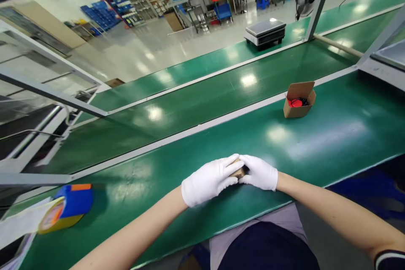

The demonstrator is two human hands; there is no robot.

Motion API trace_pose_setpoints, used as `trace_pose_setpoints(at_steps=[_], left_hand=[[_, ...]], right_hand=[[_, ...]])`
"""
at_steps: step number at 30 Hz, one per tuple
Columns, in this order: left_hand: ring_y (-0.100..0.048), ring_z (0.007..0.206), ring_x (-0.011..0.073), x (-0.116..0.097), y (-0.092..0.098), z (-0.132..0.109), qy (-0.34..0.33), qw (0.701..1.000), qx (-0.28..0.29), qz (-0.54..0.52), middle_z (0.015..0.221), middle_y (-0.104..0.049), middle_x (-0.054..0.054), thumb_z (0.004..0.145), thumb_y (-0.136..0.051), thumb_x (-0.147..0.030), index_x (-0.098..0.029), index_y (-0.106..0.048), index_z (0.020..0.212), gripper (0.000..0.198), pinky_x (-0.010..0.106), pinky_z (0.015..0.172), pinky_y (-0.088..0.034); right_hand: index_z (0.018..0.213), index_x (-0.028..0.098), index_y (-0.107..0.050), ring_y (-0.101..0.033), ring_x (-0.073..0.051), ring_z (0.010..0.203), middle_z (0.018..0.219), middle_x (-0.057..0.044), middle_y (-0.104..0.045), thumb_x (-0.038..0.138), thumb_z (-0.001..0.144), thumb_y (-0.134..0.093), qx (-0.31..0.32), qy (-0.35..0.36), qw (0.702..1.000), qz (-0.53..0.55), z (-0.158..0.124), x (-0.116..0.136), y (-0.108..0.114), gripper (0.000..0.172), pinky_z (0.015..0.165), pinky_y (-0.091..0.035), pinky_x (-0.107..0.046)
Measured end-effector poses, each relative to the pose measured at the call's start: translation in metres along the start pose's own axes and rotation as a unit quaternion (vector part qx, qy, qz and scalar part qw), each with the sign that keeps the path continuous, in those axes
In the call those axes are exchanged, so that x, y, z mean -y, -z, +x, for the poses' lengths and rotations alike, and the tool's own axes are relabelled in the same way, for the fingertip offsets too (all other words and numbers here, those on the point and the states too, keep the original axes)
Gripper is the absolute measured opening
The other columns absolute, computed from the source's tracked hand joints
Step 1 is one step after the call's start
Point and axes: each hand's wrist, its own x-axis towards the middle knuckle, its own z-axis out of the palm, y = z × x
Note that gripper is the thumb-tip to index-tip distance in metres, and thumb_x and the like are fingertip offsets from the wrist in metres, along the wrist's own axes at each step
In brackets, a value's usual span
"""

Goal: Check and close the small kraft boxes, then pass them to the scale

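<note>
Left hand (209, 180): gloved, wrapped over small cardboard box (239, 171), steadying its near side
Right hand (259, 172): gloved, closed on the same box, opposite side
Small cardboard box: pinned to green bench (332, 135), mostly hidden
Open carton (298, 100): beyond the box, rightward, flap up, red part showing
Tape dispenser (65, 209): far left of the box, within reach

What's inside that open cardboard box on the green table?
The open cardboard box shows something red and something black at its top. Its walls hide whatever lies deeper, so the rest cannot be seen.

Small brown box (238, 171) mostly hidden under gloved fingers (232, 164); tape dispenser (65, 208) blurred near the left edge.
</note>
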Motion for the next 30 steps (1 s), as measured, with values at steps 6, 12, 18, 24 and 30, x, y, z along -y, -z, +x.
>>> trace_pose_setpoints(at_steps=[6, 12, 18, 24, 30], left_hand=[[-0.055, 0.142, 0.0229, 0.008, 0.007, -0.006, 0.009, 0.998, 0.028, -0.055, 0.161, -0.047, 0.011, 0.107, -0.050, -0.041, -0.031, -0.019, 0.166, 0.067, 0.038, 0.116, -0.049], [-0.055, 0.141, 0.0243, 0.011, 0.004, -0.012, 0.019, 0.998, 0.002, -0.054, 0.159, -0.050, 0.013, 0.105, -0.052, -0.048, -0.031, -0.019, 0.165, 0.071, 0.040, 0.116, -0.049], [-0.060, 0.136, 0.0249, 0.008, 0.002, -0.008, 0.059, 0.996, -0.004, -0.064, 0.153, -0.056, 0.014, 0.106, -0.048, -0.052, -0.024, -0.035, 0.159, 0.062, 0.041, 0.113, -0.050], [-0.058, 0.137, 0.0246, 0.016, -0.002, -0.015, 0.066, 0.997, 0.001, -0.046, 0.160, -0.049, 0.010, 0.108, -0.040, -0.049, -0.030, -0.055, 0.149, 0.047, 0.041, 0.113, -0.050], [-0.055, 0.141, 0.0246, 0.021, -0.001, -0.027, 0.070, 0.995, -0.025, -0.061, 0.160, -0.049, 0.009, 0.107, -0.045, -0.047, -0.031, -0.050, 0.153, 0.049, 0.043, 0.116, -0.049]], right_hand=[[0.140, 0.017, -0.052, -0.060, -0.032, 0.120, 0.132, -0.016, -0.062, 0.019, 0.082, -0.078, -0.071, 0.021, 0.996, -0.047, -0.013, 0.010, -0.003, 0.063, 0.104, -0.052, -0.051], [0.100, 0.022, -0.070, -0.058, -0.018, 0.075, 0.087, -0.003, -0.057, 0.022, 0.085, -0.073, -0.236, -0.064, 0.970, 0.009, -0.015, 0.060, -0.004, 0.015, 0.071, -0.054, -0.033], [0.067, 0.020, -0.063, -0.051, -0.013, 0.062, 0.070, 0.002, -0.052, 0.025, 0.088, -0.072, -0.171, -0.171, 0.967, 0.080, 0.000, 0.071, -0.004, 0.024, 0.060, -0.043, -0.028], [0.071, 0.021, -0.050, -0.055, -0.015, 0.070, 0.078, -0.001, -0.056, 0.016, 0.094, -0.057, -0.259, -0.054, 0.964, 0.000, -0.010, 0.061, -0.006, 0.025, 0.067, -0.046, -0.031], [0.149, 0.019, -0.045, -0.055, -0.032, 0.134, 0.150, -0.018, -0.051, 0.022, 0.081, -0.075, -0.179, -0.106, 0.978, -0.018, -0.012, 0.038, -0.014, 0.074, 0.106, -0.053, -0.049]])
